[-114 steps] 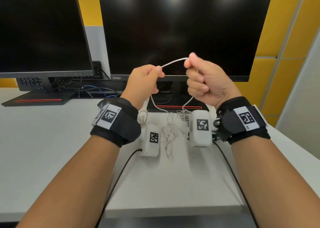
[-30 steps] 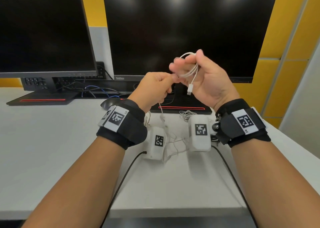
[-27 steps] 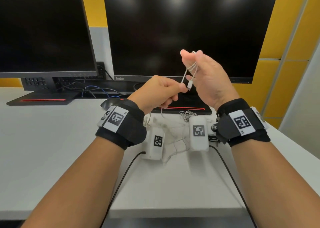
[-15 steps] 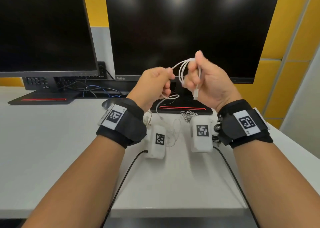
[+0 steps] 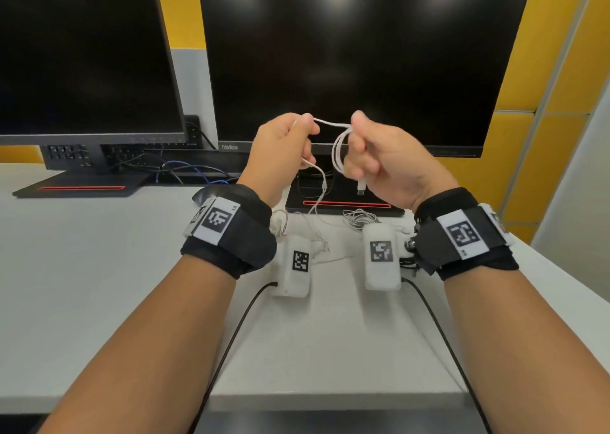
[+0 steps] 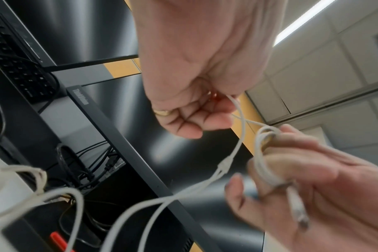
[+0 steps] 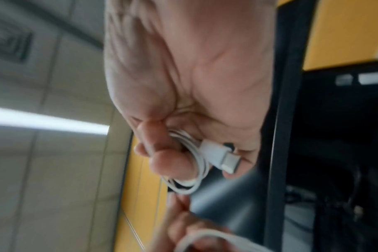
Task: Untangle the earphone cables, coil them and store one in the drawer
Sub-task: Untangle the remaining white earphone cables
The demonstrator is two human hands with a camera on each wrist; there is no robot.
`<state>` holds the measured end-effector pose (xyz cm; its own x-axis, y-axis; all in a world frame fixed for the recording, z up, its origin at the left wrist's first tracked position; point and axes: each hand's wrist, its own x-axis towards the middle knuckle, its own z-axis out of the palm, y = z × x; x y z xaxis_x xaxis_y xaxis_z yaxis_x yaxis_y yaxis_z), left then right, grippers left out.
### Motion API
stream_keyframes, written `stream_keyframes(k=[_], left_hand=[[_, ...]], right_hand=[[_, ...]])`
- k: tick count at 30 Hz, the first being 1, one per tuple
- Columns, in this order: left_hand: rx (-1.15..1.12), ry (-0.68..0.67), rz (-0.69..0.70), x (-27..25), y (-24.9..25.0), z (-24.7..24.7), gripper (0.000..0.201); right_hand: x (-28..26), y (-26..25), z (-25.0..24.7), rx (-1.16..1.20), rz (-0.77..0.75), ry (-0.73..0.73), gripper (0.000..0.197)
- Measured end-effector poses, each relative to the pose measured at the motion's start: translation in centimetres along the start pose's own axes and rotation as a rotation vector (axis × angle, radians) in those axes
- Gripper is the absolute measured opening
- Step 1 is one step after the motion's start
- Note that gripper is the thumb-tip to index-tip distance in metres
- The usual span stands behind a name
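**Another turn goes onto the coil**

Since half a second ago the left hand (image 5: pixel 280 149) has drawn away from the right, so a short run of white earphone cable (image 5: pixel 331 124) now spans the gap between the two, and the loops hang lower against the right hand (image 5: pixel 379 156). Both hands are raised above the white surface (image 5: pixel 99 268), in front of the centre monitor (image 5: pixel 356 57).

The right grip is closed on the coil: its fingers (image 7: pixel 171 163) curl through several turns of cable, and the plug (image 7: pixel 220 156) lies against them, pointing down in the head view. The left grip pinches the free run between thumb and curled fingers; below it the cable passes its splitter (image 6: pixel 225 164) and trails down to the surface. A second, thinner cable (image 5: pixel 358 217) lies bunched by the monitor base, well apart from the coil.

To wind well, the left hand should probably feed the run with light, even tension and lay each turn beside the last, matching loop size. Letting the cable slide through the pinch would shed twist rather than trap it. The earbud end likely needs lifting clear of the other cable before the last turns.
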<state>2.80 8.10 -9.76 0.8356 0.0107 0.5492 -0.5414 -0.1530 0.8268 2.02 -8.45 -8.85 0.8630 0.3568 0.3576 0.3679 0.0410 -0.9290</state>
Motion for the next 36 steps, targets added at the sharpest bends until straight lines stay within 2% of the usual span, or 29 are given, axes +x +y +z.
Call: stream_keyframes(k=[2,4,6,8,9,11,13,16,20,21,23,25,27,29,31,34,36], left_hand=[[0.011,-0.043,-0.053,-0.1,0.0,0.3,0.028],[0.066,-0.176,-0.074,-0.4,0.2,0.7,0.028],[0.173,-0.38,-0.05,-1.0,0.4,0.8,0.026],[0.217,-0.515,-0.002,-1.5,0.7,0.9,0.025],[0.198,-0.523,0.028,-1.6,0.9,0.9,0.025],[0.088,-0.436,0.088,-1.5,1.1,0.8,0.027],[-0.037,-0.293,0.114,-1.1,0.9,0.7,0.028],[-0.064,-0.15,0.081,-0.5,0.3,0.7,0.028],[-0.052,-0.22,-0.017,-0.6,0.1,1.0,0.029],[-0.022,-0.265,-0.027,-0.7,0.3,1.0,0.03],[0.048,-0.384,-0.037,-1.0,0.7,1.0,0.03],[0.079,-0.498,-0.046,-1.4,1.1,1.1,0.031],[0.057,-0.534,-0.022,-1.7,1.3,1.0,0.03],[0.02,-0.452,0.026,-1.6,1.3,0.9,0.029],[0.045,-0.31,0.08,-1.3,1.2,0.6,0.029],[0.134,-0.176,0.123,-1.0,0.9,0.3,0.026],[0.173,-0.145,0.105,-0.8,0.6,0.2,0.022]], right_hand=[[-0.2,-0.4,-0.1,0.351,-0.079,-0.01,0.04],[0.1,-0.2,-0.3,0.469,-0.177,0.034,0.035],[0.4,0.1,-0.4,0.368,-0.236,0.104,0.032],[0.5,0.2,-0.5,0.036,-0.223,0.208,0.029],[0.5,0.3,-0.4,-0.152,-0.189,0.243,0.03],[0.5,0.4,-0.4,-0.389,-0.097,0.223,0.037],[0.3,0.4,-0.2,-0.459,-0.028,0.098,0.049],[-0.1,0.1,-0.1,-0.251,-0.018,-0.028,0.048],[-0.4,-0.6,-0.4,0.302,-0.123,-0.036,0.044],[-0.3,-0.6,-0.5,0.385,-0.174,-0.028,0.043],[0.0,-0.3,-0.7,0.405,-0.256,0.037,0.041],[0.3,0.0,-0.7,0.267,-0.284,0.125,0.036],[0.4,0.0,-0.5,-0.036,-0.256,0.223,0.026],[0.5,0.3,-0.4,-0.29,-0.206,0.24,0.026],[0.3,0.4,-0.3,-0.44,-0.175,0.161,0.033],[0.1,0.2,-0.1,-0.486,-0.092,0.116,0.041],[0.1,0.0,-0.3,-0.397,-0.082,0.12,0.043]])
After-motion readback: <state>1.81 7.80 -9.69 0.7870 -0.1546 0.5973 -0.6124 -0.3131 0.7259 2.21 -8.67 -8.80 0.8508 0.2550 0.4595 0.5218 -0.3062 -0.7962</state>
